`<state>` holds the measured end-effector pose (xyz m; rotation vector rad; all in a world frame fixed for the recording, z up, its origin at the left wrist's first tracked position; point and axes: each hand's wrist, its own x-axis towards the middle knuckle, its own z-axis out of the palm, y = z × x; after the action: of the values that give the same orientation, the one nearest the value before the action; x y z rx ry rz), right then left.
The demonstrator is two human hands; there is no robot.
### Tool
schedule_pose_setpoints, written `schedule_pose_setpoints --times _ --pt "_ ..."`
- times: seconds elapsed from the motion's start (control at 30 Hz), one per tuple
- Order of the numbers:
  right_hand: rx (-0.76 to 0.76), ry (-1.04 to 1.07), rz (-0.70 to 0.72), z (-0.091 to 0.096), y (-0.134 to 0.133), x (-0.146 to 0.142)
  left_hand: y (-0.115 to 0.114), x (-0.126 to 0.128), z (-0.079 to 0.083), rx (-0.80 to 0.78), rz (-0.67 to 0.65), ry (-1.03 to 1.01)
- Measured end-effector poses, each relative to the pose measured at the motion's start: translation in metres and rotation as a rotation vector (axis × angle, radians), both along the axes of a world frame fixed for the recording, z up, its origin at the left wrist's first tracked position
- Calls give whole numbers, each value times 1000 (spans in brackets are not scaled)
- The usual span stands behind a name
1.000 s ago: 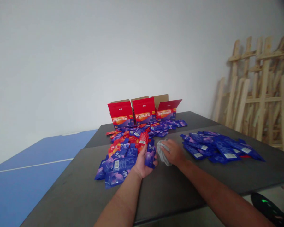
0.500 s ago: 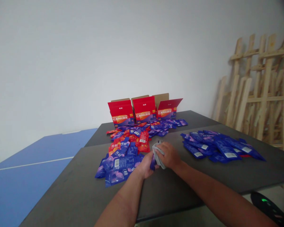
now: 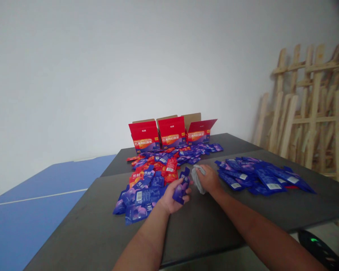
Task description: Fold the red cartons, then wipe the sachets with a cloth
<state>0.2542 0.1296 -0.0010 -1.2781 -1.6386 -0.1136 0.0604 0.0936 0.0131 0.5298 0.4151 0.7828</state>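
My left hand [image 3: 173,195] is closed round a purple-blue sachet [image 3: 181,185], held just above the dark grey table [image 3: 203,229]. My right hand [image 3: 209,180] grips a crumpled grey cloth [image 3: 197,177] right beside the sachet, a little apart from it. A loose heap of red and blue sachets [image 3: 149,184] lies to the left of my hands. A second pile of only blue sachets [image 3: 260,175] lies to the right.
Three open red cartons [image 3: 171,131] stand in a row at the table's far end. A blue table [image 3: 31,199] adjoins on the left. Wooden frames [image 3: 310,109] lean against the wall on the right. A dark object with a green light [image 3: 319,248] sits at bottom right.
Half a second ago the cloth was pressed against the sachet. My right hand has now drawn the cloth away to the right, and the sachet shows fully in my left hand.
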Motion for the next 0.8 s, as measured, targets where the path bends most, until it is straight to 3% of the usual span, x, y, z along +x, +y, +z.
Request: schedule_pose_setpoints --times 0.17,0.27,0.33,0.6,0.8 --pt "163 -252 280 3 -20 -13 10 -6 5 -89 213 -180" --pt "250 -519 461 -2 -31 -28 13 -7 4 -100 201 -212" --pt "275 -610 493 -5 -34 -34 13 -7 3 -94 181 -208" --pt "88 -564 143 -1 -24 -25 6 -1 5 -128 145 -96" --pt "-49 -577 -2 4 -22 -19 6 -1 -1 -204 162 14"
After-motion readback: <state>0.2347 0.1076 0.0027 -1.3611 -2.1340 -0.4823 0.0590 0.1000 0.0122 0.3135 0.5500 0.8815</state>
